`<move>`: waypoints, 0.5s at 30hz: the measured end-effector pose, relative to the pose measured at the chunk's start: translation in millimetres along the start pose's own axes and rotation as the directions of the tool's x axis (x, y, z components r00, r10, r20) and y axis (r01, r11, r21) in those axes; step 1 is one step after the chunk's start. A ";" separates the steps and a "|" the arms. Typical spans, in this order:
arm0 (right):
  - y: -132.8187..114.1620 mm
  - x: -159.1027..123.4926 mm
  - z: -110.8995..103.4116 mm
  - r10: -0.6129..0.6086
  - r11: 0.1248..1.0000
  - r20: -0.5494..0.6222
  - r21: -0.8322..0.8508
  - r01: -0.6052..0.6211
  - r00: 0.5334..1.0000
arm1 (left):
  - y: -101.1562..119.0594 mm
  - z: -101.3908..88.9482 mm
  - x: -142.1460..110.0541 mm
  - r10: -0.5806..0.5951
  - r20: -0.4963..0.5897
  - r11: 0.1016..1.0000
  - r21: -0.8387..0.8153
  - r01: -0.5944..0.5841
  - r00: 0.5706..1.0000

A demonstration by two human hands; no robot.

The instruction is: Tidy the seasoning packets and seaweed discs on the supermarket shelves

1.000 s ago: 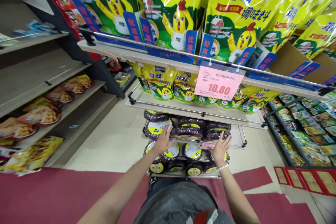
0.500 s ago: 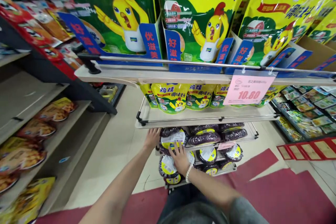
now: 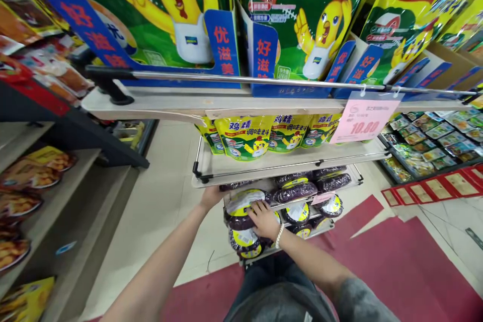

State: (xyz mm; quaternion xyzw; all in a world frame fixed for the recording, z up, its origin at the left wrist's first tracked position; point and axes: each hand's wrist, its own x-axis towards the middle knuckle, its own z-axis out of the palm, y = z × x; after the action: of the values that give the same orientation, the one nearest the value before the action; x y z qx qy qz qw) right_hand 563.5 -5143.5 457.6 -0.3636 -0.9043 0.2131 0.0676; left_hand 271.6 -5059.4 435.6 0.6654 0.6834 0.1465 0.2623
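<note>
In the head view, my right hand [image 3: 265, 220] has its fingers bent over the right edge of a round, dark purple pack [image 3: 241, 221]. This plastic-wrapped pack, which looks like dried seaweed, has a yellow and white label and tilts toward me at the shelf's front. Farther back, my left hand [image 3: 212, 197] reaches in beneath the shelf above, at the left end of another dark pack [image 3: 236, 185]. The left fingers are mostly hidden there. More dark packs [image 3: 295, 192] lie to the right on the same shelf, and others [image 3: 297, 212] sit on the shelf below.
Above my hands is a shelf with a metal rail [image 3: 264, 168] holding yellow-green pouches [image 3: 245, 136]. The top shelf [image 3: 226, 105] carries large pouches in blue boxes and a pink price card [image 3: 366, 115]. Another shelf unit [image 3: 83, 221] stands left, across a tiled floor [image 3: 162, 171].
The front pack has tipped forward, and my right hand's spread fingers have drawn together at its edge. My left hand has gone farther in behind it. The view has shifted closer to the shelves.
</note>
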 end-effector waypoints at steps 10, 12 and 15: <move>41.3 36.0 -34.3 0.283 0.912 -0.097 0.334 -0.237 0.954 | -4.9 -10.5 -5.9 -0.070 0.012 0.942 -0.328 0.070 0.997; 50.7 43.7 -37.0 0.291 0.906 -0.057 0.338 -0.255 0.955 | -7.6 -6.6 -3.0 -0.097 -0.035 0.934 -0.349 0.078 0.995; 60.3 54.4 -44.8 0.301 0.908 -0.040 0.318 -0.273 0.953 | -13.5 -1.9 1.3 -0.140 -0.068 0.911 -0.399 0.102 0.988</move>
State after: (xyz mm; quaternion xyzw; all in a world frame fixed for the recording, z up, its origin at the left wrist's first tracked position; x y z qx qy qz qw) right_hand 574.3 -5052.2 469.8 -0.4866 -0.7926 0.3433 0.1311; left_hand 259.3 -5058.9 429.5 0.5475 0.6914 0.2962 0.3666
